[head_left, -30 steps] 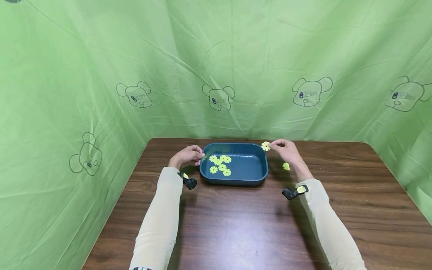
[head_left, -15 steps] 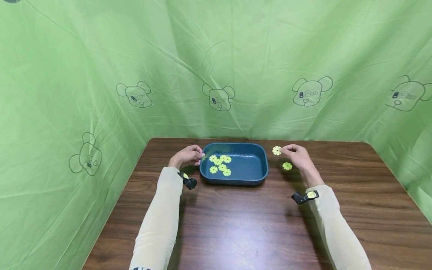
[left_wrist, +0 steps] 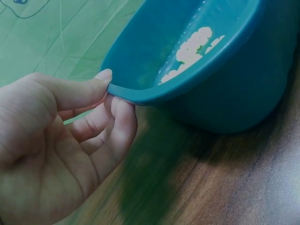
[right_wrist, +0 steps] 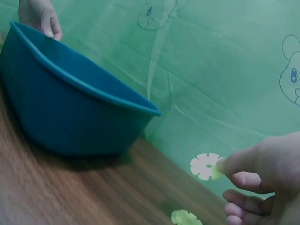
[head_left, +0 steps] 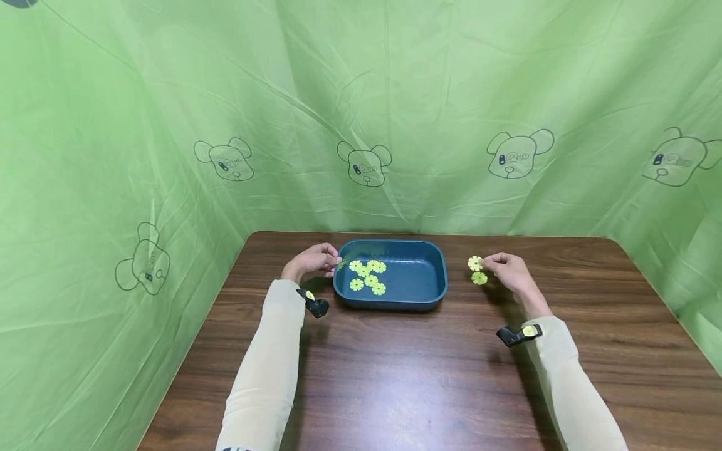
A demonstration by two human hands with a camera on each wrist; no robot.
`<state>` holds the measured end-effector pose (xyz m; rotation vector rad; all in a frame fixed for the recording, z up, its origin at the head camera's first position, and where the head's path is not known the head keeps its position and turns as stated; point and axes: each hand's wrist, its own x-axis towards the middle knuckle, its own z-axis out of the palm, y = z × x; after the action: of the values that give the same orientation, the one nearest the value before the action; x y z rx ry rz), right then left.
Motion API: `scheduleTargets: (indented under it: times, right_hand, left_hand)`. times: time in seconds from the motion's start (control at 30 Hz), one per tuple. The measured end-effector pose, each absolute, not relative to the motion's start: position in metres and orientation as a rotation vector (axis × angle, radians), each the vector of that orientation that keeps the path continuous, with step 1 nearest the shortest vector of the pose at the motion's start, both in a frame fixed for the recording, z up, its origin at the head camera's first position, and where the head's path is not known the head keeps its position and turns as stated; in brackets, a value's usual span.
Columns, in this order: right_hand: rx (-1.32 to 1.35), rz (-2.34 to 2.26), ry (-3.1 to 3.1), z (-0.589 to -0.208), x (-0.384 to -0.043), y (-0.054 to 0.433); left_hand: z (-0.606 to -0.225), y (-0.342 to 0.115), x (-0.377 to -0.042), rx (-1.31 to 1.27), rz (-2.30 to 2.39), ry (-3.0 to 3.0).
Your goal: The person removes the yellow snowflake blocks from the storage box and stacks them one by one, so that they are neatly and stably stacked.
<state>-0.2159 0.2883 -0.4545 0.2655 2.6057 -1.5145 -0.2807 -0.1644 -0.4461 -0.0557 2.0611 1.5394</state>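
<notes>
A dark blue rectangular basin (head_left: 406,282) stands on the table, with several yellow-green flower-shaped discs (head_left: 371,280) lying in its left half. My left hand (head_left: 314,260) pinches the basin's left rim between thumb and curled fingers, as the left wrist view shows up close. Right of the basin, my right hand (head_left: 510,272) pinches another flower-shaped disc (right_wrist: 204,166) by its edge, holding it above the table. Just below that one in the head view, a single flower-shaped disc (head_left: 479,278) lies on the wood.
The brown wooden table (head_left: 372,376) reaches back to a green cloth curtain (head_left: 417,113) printed with bear heads. Another stretch of curtain hangs along the left side. Each wrist carries a small black camera (head_left: 317,307).
My right hand has moved right and toward me with the pinched disc, from beside the basin's back right corner to over the loose disc. My left hand stays on the rim.
</notes>
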Motion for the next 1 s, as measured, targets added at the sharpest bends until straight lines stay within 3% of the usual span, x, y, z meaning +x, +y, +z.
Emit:
scheduleTargets:
  times: [1.0]
  right_hand:
    - [0.239, -0.944, 2.914, -0.476, -0.221, 0.299]
  left_hand:
    - [-0.443, -0.163, -0.278, -0.066, 1.531, 2.066]
